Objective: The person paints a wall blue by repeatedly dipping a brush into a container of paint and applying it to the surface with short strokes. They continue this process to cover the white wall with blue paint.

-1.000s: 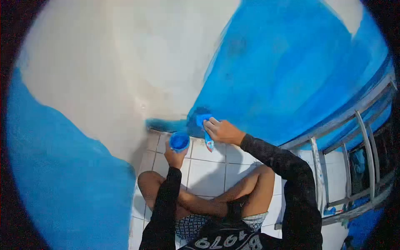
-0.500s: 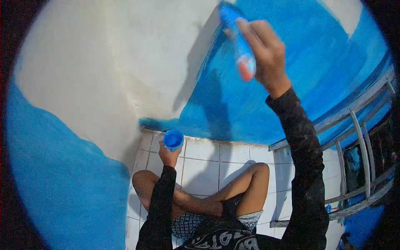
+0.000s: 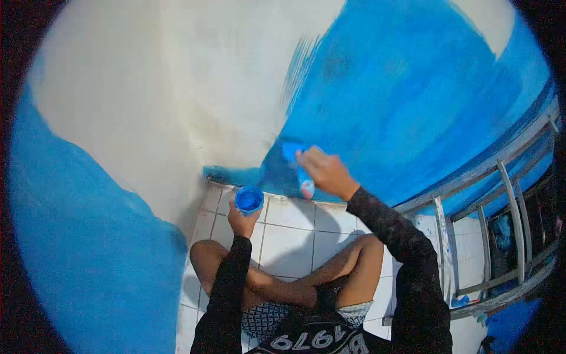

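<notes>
My right hand (image 3: 325, 171) grips a paintbrush (image 3: 305, 184) whose blue-smeared handle ends in a reddish tip. Its bristle end is against or very near the blue part of the wall (image 3: 401, 106), low down by the border with the unpainted off-white wall (image 3: 236, 76). In my left hand (image 3: 242, 221) is a small cup of blue paint (image 3: 249, 199), held upright above the floor near the wall's base. Its fingers wrap around the cup's side. Fresh streaky brush marks (image 3: 302, 65) show along the upper blue edge.
A wooden ladder (image 3: 507, 194) leans along the right side. Another blue-painted wall section (image 3: 100, 248) is on the left, meeting the corner. My crossed legs (image 3: 283, 286) rest on the white tiled floor (image 3: 289, 245).
My right hand has brought the paintbrush down from high on the wall to near its base. Streaky blue marks now show at the upper edge. My left hand stays nearly in place.
</notes>
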The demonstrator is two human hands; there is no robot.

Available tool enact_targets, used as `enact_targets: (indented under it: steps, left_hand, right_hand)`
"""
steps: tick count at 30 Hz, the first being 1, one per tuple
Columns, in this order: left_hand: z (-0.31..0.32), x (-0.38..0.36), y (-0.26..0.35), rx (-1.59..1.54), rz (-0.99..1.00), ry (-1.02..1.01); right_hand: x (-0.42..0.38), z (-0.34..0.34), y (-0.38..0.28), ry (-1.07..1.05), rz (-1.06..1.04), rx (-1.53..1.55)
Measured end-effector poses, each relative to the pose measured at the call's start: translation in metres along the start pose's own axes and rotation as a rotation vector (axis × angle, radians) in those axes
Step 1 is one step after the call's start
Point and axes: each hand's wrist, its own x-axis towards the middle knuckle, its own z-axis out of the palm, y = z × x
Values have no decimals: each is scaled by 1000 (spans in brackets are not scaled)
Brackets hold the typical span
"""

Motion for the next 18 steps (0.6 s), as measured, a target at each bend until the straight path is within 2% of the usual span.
enact_targets:
  steps: [2,3,5,6,9,12,14,15,16,18]
  left_hand:
    - [4,1,-7,-78,124,10]
    - [7,1,-8,-80,125,0]
    - [11,0,-6,-291,93,-11]
    - [7,1,4,-145,110,-8]
    - [10,2,5,-106,75,-80]
    - [14,2,1,-149,81,-80]
    - [13,3,6,-85,110,-73]
    - [11,1,9,-19,142,-59]
    - [9,1,14,-85,96,-78]
    - [13,0,9,-116,84,-75]
  right_hand:
    - [11,-34,23,118,91,-20]
    - [17,-54,38,182,111,-48]
    - [37,-112,53,289,114,-5]
    - [42,-131,68,378,75,-126]
    - [52,-171,110,613,23,-431]
    - [53,-182,114,668,-48,-533]
    - [34,-156,92,423,18,-500]
    - [23,-129,84,385,53,-415]
    - [12,-97,76,348,89,-332]
    - [-15,-51,43,134,195,-127]
